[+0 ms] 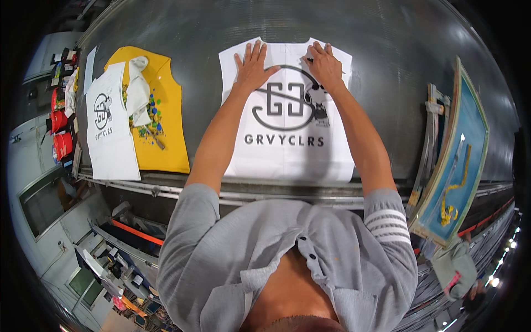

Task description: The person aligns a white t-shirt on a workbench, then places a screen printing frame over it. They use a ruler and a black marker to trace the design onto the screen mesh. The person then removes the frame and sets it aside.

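Observation:
A white sleeveless shirt piece [287,160] with a dark grey printed emblem and lettering lies flat on a grey metal table [387,66]. My left hand [253,67] presses flat on its upper part, fingers spread, left of the emblem. My right hand [324,66] rests on the upper right of the fabric near the neckline, fingers curled around a small dark thing that I cannot make out.
To the left lie a yellow shirt piece [168,127] with paint spots and a crumpled white cloth [137,88], and another printed white piece [110,127]. Red paint tubs [61,133] stand at the far left. A wood-framed printing screen [462,155] leans at the right.

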Available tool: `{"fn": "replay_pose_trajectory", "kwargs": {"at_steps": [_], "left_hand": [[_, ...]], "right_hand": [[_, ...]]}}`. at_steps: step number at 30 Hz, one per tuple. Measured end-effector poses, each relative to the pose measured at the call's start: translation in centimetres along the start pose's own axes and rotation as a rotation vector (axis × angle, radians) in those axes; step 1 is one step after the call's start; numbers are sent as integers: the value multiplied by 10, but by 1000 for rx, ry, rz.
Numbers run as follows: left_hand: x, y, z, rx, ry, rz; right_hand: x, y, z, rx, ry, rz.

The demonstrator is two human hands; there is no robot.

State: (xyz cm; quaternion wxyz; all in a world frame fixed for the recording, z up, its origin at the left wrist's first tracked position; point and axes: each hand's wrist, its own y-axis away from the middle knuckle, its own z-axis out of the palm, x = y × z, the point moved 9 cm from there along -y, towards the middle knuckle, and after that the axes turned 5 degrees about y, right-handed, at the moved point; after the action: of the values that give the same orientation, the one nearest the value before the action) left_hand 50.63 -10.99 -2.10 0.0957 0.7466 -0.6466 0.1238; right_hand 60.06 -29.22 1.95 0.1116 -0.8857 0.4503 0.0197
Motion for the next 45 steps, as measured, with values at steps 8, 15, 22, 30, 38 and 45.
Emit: {"fn": "replay_pose_trajectory", "kwargs": {"at_steps": [8,15,22,30,38,45], "left_hand": [[63,204,15,-145,-21,-22],[57,256,11,-244,65,-135],[59,246,14,-252,58,-104],[-7,209,11,61,467,-277],[197,161,-6,141,948,-265],[553,198,96,-843,1552,-512]], "right_hand": [[-38,205,-40,-29,-91,23],[-30,325,-60,-184,-29,196],[-23,322,-70,-235,-87,225],[38,326,-136,-142,-634,687],[306,515,-333,658,-591,848],[604,720,-387,140,346,1473]]}}
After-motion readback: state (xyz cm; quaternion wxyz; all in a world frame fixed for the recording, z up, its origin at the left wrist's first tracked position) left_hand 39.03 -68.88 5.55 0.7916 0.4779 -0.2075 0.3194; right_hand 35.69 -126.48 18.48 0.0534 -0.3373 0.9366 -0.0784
